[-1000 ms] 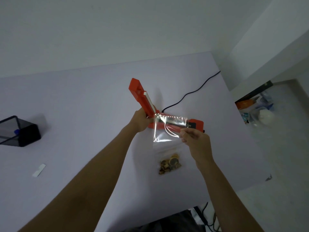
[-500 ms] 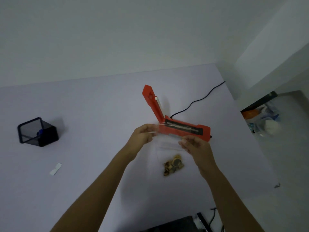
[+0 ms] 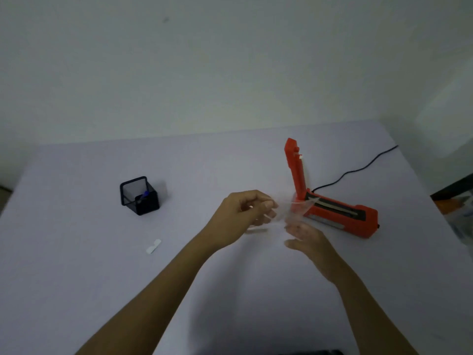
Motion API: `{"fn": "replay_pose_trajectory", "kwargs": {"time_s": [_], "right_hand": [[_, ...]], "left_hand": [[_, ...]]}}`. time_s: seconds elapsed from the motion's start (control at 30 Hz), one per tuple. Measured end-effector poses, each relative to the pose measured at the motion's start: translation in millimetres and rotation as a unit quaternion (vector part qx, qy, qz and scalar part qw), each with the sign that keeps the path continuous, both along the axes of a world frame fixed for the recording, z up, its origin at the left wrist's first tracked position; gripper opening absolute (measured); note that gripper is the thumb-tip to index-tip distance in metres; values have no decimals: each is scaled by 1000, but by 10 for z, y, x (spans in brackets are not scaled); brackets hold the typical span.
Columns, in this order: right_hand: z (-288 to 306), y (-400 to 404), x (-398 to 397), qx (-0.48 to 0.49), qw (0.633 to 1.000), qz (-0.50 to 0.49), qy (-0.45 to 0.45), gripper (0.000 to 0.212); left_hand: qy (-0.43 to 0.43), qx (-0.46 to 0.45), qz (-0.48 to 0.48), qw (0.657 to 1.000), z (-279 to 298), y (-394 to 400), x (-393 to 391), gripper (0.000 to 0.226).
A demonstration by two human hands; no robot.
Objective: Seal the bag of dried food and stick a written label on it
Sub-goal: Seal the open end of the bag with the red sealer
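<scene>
The clear plastic bag [image 3: 297,210] shows only as a faint, motion-blurred sheet between my hands, just left of the sealer; its dried food is hidden from me. My left hand [image 3: 243,213] has its fingers curled and pinches the bag's left edge. My right hand [image 3: 304,237] is lower and to the right, blurred, with its fingers against the bag. The orange heat sealer [image 3: 340,213] sits on the table with its lid [image 3: 294,167] standing upright. A small white label strip [image 3: 153,246] lies on the table to the left of my left arm.
A black mesh pen holder [image 3: 139,196] with a blue pen stands at the left. The sealer's black cable [image 3: 358,170] runs off to the back right. The pale table [image 3: 76,252] ends at a wall behind, and clutter lies beyond its right edge [image 3: 455,201].
The view has swung left and up. My left hand let go of the sealer lid and took the bag's edge. Both hands drew the bag off the sealer bar, leftward.
</scene>
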State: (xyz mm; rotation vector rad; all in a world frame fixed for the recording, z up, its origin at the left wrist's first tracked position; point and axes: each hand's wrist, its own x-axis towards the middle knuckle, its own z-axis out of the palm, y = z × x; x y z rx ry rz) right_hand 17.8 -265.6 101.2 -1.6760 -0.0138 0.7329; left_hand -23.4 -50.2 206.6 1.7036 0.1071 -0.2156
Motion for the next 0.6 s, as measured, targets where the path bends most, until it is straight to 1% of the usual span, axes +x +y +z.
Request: {"fn": "replay_pose_trajectory", "kwargs": {"time_s": [0.07, 0.17, 0.2, 0.27, 0.37, 0.47, 0.6], "right_hand": [[-92, 214, -66, 16, 999, 9, 36, 38], [-175, 504, -159, 45, 997, 33, 52, 16], [-191, 575, -190, 53, 996, 38, 59, 12], [-234, 667, -243, 55, 995, 49, 70, 14], [-310, 702, -344, 42, 993, 52, 98, 11], [-428, 653, -455, 27, 989, 38, 142, 5], [-579, 597, -542, 7, 986, -8, 169, 7]], "left_hand": [[-10, -2, 32, 999, 72, 104, -88, 19], [-27, 10, 83, 996, 110, 288, -171, 18], [-28, 18, 95, 995, 96, 353, -187, 18], [-18, 22, 118, 993, 48, 476, -204, 19], [9, 1, 146, 989, -79, 645, -189, 19], [45, -2, 165, 985, -281, 790, -120, 22], [111, -7, 158, 981, -665, 911, 18, 28]]}}
